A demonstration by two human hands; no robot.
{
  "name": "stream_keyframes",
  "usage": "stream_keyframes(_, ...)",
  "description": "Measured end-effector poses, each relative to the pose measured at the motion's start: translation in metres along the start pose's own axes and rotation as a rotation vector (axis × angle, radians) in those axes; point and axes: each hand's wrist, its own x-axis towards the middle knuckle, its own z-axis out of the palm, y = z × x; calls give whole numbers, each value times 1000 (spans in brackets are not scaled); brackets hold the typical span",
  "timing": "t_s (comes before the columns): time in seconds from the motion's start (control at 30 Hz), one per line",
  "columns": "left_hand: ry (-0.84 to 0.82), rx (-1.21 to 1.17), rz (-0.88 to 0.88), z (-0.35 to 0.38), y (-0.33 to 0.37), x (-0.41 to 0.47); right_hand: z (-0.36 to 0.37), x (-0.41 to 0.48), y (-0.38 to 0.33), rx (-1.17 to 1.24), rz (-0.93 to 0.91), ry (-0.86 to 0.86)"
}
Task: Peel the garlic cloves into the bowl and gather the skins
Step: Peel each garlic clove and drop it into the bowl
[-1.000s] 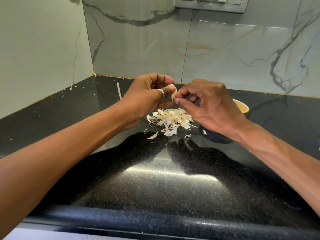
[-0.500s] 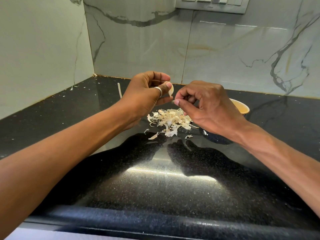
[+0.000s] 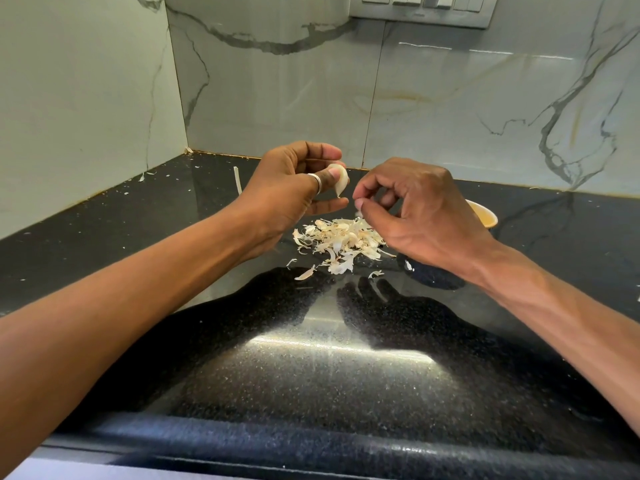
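— What lies at the left?

— A polished black counter, finely speckled, meeting grey-veined marble walls. A thin pale strip lies far back, with white flecks scattered near the corner.

— And the person's left hand?

— It is raised above the counter and wears a smooth silver ring on the thumb. Thumb and curled fingers grip a clove.

— How does the clove look?

— Creamy white, glossy and teardrop-shaped, with its point turned down. It sticks out past the thumb tip, above the skins.

— Describe those.

— A loose heap of thin, papery curls, off-white to tan, lies on the counter between the two hands. A few stray pieces sit at its near edge.

— The right hand?

— It is just right of the clove and apart from it, fingers curled. Thumb and forefinger pinch a tiny pale scrap above the heap.

— And beyond it?

— The round cream rim of a bowl shows behind the right hand. Its contents are hidden. A grey switch plate is set high on the far wall.
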Motion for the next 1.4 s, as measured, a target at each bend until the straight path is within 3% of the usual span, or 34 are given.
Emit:
stream_keyframes(0.37,-81,-74,-39,1,1,1,0,1,1,19,125,29)
stream_keyframes(0.83,-68,11,-21,0,2,-2,0,3,-6,833,613,-37)
stream_keyframes(1.07,-68,89,-16,0,-1,-3,-3,4,-2,1034,725,-40)
stream_keyframes(1.17,-93,388,122,-1,-3,-4,-4,5,0,1032,752,0)
stream_keyframes(1.27,-88,785,420,-2,-8,-6,-5,6,0,1059,772,18)
stream_keyframes(1.4,-19,901,636,-4,-13,-5,-8,7,-3,1135,793,27)
